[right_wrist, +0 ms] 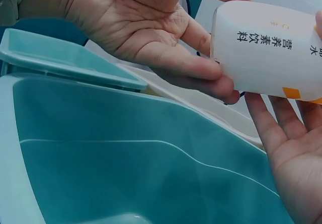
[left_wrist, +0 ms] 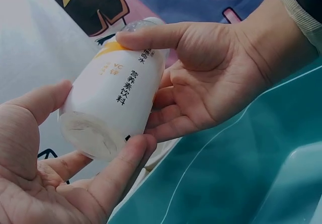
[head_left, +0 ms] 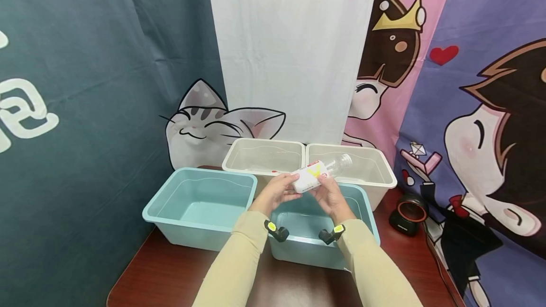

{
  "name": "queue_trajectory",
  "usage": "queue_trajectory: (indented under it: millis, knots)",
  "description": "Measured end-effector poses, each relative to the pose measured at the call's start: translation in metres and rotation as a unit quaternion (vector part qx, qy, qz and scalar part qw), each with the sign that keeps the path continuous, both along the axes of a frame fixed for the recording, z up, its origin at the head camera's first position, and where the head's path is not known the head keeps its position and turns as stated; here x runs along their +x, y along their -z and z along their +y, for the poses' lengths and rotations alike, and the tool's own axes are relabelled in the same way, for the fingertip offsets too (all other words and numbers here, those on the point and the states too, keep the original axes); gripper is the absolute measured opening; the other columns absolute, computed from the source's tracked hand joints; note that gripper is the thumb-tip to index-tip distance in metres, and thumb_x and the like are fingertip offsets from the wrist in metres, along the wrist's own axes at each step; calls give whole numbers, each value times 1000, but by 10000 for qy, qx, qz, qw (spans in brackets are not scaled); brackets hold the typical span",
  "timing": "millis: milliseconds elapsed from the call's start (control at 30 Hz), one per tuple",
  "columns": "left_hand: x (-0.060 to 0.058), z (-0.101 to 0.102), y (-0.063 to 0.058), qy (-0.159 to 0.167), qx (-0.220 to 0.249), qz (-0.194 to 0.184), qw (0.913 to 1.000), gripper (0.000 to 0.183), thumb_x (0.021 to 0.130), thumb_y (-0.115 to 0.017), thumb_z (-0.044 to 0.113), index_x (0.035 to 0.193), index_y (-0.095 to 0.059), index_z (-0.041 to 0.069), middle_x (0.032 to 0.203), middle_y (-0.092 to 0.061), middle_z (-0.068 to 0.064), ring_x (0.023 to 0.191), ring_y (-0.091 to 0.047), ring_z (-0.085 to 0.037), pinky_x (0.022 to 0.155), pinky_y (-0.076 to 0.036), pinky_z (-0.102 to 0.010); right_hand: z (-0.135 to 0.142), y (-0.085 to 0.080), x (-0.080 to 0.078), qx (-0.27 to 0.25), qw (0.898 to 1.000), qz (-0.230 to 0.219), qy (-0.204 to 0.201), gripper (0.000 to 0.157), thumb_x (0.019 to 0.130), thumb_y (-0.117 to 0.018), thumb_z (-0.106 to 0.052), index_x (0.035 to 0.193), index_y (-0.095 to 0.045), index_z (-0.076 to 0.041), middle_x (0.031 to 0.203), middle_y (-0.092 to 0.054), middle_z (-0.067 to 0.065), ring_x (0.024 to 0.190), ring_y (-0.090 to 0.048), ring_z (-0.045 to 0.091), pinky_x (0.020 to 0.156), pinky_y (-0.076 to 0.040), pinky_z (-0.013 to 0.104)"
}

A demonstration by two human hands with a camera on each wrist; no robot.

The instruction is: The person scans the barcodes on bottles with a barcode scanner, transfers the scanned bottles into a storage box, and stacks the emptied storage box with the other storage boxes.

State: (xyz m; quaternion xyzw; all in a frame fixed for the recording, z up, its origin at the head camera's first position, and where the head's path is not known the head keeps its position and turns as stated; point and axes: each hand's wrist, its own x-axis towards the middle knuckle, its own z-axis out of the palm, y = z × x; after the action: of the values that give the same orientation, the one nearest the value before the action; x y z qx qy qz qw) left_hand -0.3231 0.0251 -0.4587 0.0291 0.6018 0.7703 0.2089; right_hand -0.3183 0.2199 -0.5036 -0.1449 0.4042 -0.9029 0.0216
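A plastic bottle with a white label, yellow and red marks and a clear neck is held aslant, its white cap pointing up and to the right. My left hand grips it at the base, thumb on one side and fingers on the other. Farther up the label, my right hand holds the bottle with its thumb across the front, as the left wrist view shows on the bottle. Below both hands is a light-blue bin; its visible inner part holds nothing.
Another light-blue bin stands to the left. Behind are two off-white bins, a left one and a right one. A black round-topped device with a cable sits at the right of the brown table. Printed curtains hang behind.
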Motion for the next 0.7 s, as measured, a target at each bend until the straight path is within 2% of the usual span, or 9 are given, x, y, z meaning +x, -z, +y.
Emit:
queue_trajectory:
  millis: [133,267,367,500,700]
  knots:
    - [1,-4,-1,-130,-106,223,9996,46,102,-63,28,135,-54,-2,124,-61,-26,103,-70,-40,86,-62,-41,1,-3,-3,-72,9997,-146,179,34,104,-42,-4,131,-59,-18,122,-67,2,110,-66,17,91,-58,36]
    - [3,-10,-4,-151,-310,452,9984,48,103,-59,30,142,-52,2,131,-57,-30,104,-69,-44,85,-62,-42,8,-7,-3,-262,9972,-439,541,28,101,-50,-7,126,-59,-15,116,-68,3,106,-68,18,89,-59,38]
    - [3,-15,-4,-133,-454,544,9974,49,103,-60,32,143,-51,4,132,-58,-29,99,-71,-39,84,-62,-42,15,-10,-2,-318,9957,-556,666,30,100,-54,-8,129,-56,-15,117,-67,3,108,-67,19,90,-59,40]
    - [3,-22,-3,-235,-642,633,9956,47,101,-64,32,139,-56,7,123,-65,-22,86,-73,-27,79,-63,-40,25,-14,-1,-387,9952,-579,681,31,99,-55,-7,130,-55,-14,120,-66,3,111,-66,19,92,-59,42]
    - [5,-29,-3,-744,-1234,850,9859,35,99,-66,25,129,-65,9,117,-68,-19,76,-68,-18,69,-62,-32,42,-23,2,-298,9959,-444,723,32,101,-54,-8,132,-54,-16,125,-64,2,114,-65,19,95,-58,41]
